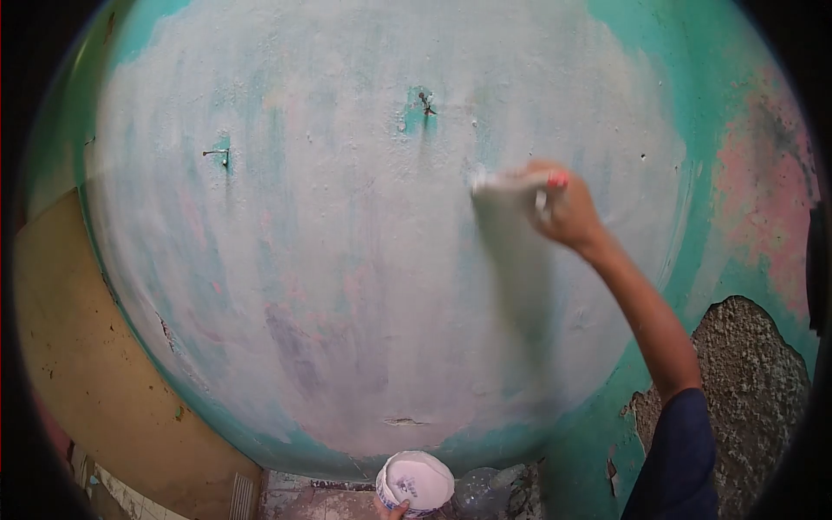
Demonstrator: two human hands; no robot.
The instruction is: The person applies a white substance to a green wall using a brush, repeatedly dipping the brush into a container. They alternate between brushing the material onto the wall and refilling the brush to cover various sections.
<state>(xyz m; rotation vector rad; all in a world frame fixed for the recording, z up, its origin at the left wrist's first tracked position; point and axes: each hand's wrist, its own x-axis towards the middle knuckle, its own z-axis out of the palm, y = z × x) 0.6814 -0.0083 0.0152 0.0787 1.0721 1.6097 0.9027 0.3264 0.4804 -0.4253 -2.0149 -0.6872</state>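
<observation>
My right hand (562, 206) is closed around a paintbrush (511, 183) with a red tip on its handle. The brush's bristles, blurred by motion, are against or very near the wall (347, 225), which has streaky whitish paint over turquoise. At the bottom, my left hand (394, 510) holds a round tub (419, 482) of white paint by its rim, with only a thumb and part of the hand showing.
A hook (425, 102) and a nail (217, 156) stick out of the wall. Rough bare plaster (752, 390) shows at the right. A tan panel (113, 364) stands at the left. Clear plastic (485, 492) lies beside the tub.
</observation>
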